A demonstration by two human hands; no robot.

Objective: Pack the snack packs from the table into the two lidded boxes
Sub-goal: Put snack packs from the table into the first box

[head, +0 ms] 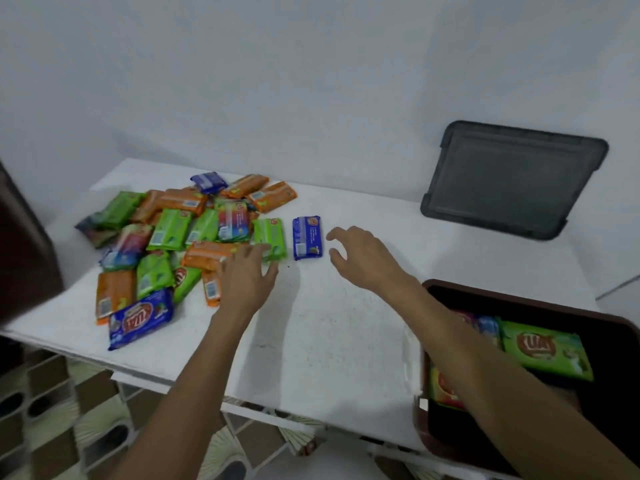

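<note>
A heap of orange, green and blue snack packs (173,237) covers the left half of the white table (329,334). A green pack (273,235) and a blue pack (307,238) lie apart at the heap's right edge. My left hand (246,277) hovers with spread fingers over the green pack's near end and an orange pack. My right hand (360,256) is open, fingers curled, just right of the blue pack and not touching it. A dark brown box (554,310) at the right front holds a green pack (545,351) and other packs.
A dark grey lid (512,178) leans against the white wall at the table's back right. A brown object (24,244) stands at the left edge. Patterned floor tiles show below the table's front edge.
</note>
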